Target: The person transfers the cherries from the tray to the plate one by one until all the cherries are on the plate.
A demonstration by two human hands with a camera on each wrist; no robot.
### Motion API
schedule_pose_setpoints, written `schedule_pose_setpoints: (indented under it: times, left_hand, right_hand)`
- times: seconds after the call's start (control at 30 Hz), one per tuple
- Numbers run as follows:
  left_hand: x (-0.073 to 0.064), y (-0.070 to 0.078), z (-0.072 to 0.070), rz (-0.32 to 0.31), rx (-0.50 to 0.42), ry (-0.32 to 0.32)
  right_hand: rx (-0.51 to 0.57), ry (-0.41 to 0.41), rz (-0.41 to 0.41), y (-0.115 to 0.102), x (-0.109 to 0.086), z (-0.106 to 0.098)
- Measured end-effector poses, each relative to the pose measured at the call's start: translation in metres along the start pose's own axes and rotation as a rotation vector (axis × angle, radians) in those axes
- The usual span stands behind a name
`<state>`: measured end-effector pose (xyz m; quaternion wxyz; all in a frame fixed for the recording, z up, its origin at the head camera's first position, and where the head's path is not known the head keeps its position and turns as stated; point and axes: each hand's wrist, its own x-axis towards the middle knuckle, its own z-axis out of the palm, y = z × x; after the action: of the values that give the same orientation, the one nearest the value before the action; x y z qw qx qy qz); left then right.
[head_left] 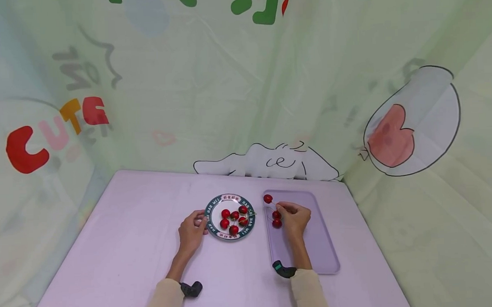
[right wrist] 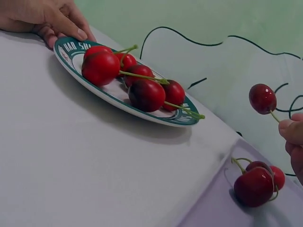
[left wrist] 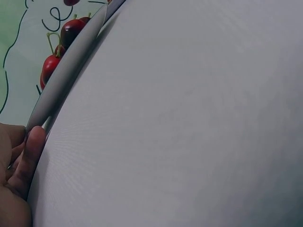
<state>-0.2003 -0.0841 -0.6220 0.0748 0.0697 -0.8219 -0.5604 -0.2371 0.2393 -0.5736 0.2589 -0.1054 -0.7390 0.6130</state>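
Note:
A round plate point(head_left: 214, 233) with a green lettered rim holds several red cherries point(head_left: 233, 230) with green stems. At its left edge my left hand point(head_left: 191, 232) grips the rim between thumb and fingers; the left wrist view shows the plate edge-on beside the fingers. My right hand point(head_left: 295, 218) pinches the stem of one cherry point(right wrist: 262, 99), which is up in the air over the lilac tray point(head_left: 318, 241). Below that hand, a small cluster of cherries point(right wrist: 254, 187) lies on the tray near its left edge, partly overlapping in the right wrist view.
Plate and tray sit side by side on a pale table point(head_left: 122, 230), with a narrow gap between them. Behind the table hangs a printed curtain point(head_left: 211, 91), which also runs along both sides.

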Motion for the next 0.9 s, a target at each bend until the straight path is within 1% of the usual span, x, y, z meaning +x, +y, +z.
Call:
schedule_pose_setpoints:
  times: [0.07,0.2,0.37,0.47,0.6,0.73,0.9]
  left_hand:
    - [0.0,-0.001,0.0,-0.002,0.002,0.0]
    - [-0.001,-0.001,-0.001,0.003,0.005,0.002]
    - [-0.002,0.001,-0.001,0.004,0.001,0.004]
    - [-0.003,0.001,-0.001,0.002,0.005,0.004]
    - [-0.002,0.002,-0.002,0.01,0.008,0.009]
    - [-0.002,0.003,-0.003,0.021,0.008,0.01]
    - [-0.002,0.005,-0.003,0.007,0.002,0.001]
  right_hand:
    - [0.009,-0.023,0.003,0.001,0.0,0.005]
    - [-0.016,-0.075,0.014,0.001,-0.001,0.012]
    - [-0.057,-0.108,0.037,-0.007,-0.009,0.018]
    - [-0.051,-0.122,0.048,-0.012,-0.013,0.022]
    - [-0.054,-0.133,0.045,-0.013,-0.017,0.027]
    - [-0.066,-0.151,0.022,-0.014,-0.019,0.031]
    - [-0.072,-0.18,0.006,-0.015,-0.02,0.036]
